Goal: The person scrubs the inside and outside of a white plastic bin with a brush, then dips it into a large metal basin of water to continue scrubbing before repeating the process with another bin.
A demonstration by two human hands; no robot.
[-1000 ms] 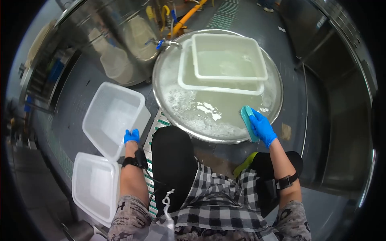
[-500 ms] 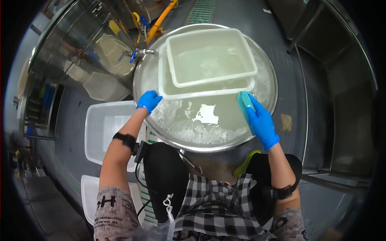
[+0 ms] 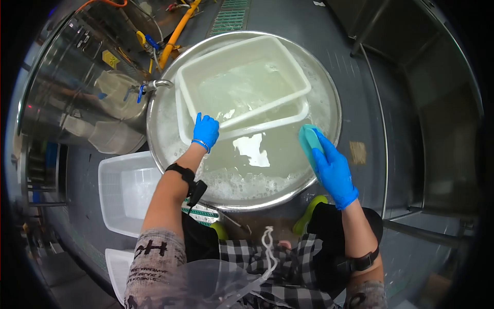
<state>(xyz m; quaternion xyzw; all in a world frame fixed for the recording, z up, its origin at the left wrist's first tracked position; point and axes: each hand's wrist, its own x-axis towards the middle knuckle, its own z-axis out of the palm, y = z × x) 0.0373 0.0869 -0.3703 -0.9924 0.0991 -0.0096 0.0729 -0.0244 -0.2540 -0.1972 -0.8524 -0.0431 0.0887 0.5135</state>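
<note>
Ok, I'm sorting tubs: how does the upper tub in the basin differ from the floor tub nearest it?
The upper tub sits in the sudsy basin; the floor tub stands outside it. The left hand grips the upper tub's rim; no hand touches the floor tub. Both are whitish, rectangular and open-topped.

Your blue-gloved left hand grips the near corner of the upper tub, which sits askew over the lower tub in a round steel basin of foamy water. Your right hand, gloved too, holds a teal scrubber over the basin's right side. A tap reaches over the left rim, and two more white tubs stand on the floor to your left.
</note>
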